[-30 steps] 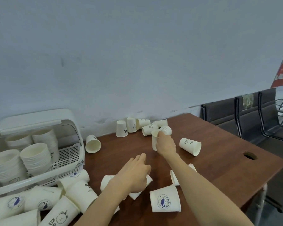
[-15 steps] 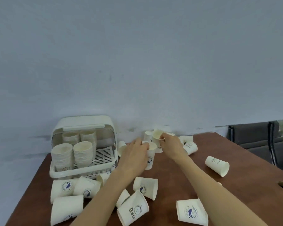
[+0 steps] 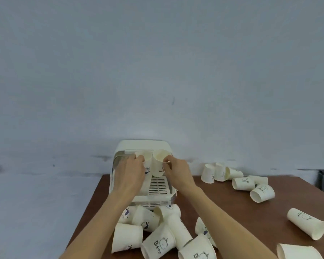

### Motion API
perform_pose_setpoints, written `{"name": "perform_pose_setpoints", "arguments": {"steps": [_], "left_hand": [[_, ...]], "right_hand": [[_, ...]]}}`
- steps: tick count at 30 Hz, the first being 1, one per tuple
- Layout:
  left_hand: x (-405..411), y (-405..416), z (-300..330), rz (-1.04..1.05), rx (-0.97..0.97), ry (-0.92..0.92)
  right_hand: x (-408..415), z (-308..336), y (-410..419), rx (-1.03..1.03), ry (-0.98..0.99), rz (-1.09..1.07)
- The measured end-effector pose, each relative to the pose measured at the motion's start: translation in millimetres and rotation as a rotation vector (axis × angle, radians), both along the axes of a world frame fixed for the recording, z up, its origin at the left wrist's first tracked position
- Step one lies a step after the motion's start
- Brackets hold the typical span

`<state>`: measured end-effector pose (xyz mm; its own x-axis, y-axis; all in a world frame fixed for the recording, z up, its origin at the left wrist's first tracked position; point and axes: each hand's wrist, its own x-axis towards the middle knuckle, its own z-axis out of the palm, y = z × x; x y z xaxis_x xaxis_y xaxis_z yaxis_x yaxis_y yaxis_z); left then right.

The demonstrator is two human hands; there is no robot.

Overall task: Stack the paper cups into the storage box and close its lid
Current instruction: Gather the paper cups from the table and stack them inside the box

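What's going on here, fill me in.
A person is loading paper cups into a white storage box at the table's far edge. The left hand grips one cup and the right hand pinches the rim of a "HELLO" cup, both held over the open box above its slatted tray. The lid is still up. Many loose cups lie tipped on the brown table, in front of the box and to its right.

Cream-white storage box (image 3: 138, 146); white paper cups (image 3: 158, 243), dark printed bear drawings; reddish-brown table (image 3: 232, 206); pale grey-blue wall (image 3: 157, 71)
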<state>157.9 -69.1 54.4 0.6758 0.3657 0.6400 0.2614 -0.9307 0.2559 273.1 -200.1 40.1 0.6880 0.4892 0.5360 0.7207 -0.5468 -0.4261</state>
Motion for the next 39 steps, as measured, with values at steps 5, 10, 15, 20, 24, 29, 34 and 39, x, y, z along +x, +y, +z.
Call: {"name": "perform_pose_setpoints", "arguments": {"steps": [5,10,15,20,24,29,34,39], "left_hand": [[-5.9,40.7,1.5,0.092,0.023,-0.046],[-4.9,61.7,-6.7,0.129,0.005,-0.057],[1.9,68.8,-16.9,0.127,0.001,-0.001],[3.6,70.6,-25.5,0.116,0.069,0.067],[9.5,77.6,-38.4,0.166,0.161,0.128],[15.4,82.9,-53.9,0.153,0.124,0.216],[20.4,81.9,-47.3,0.134,0.041,0.235],[23.0,86.9,-51.2,0.147,0.050,0.359]], "right_hand": [[-7.3,-8.9,42.3,0.006,-0.020,0.040],[-3.9,-27.9,57.4,-0.177,0.041,0.022],[-1.5,-42.8,63.5,-0.325,0.004,0.032],[-7.1,-45.6,67.3,-0.480,-0.112,-0.002],[-16.2,-49.5,67.1,-0.567,-0.136,-0.009],[-18.1,-60.5,72.3,-0.240,0.068,-0.067],[-7.5,-67.7,80.9,0.007,0.486,-0.075],[1.0,-76.1,88.7,0.067,0.593,-0.046]]}}
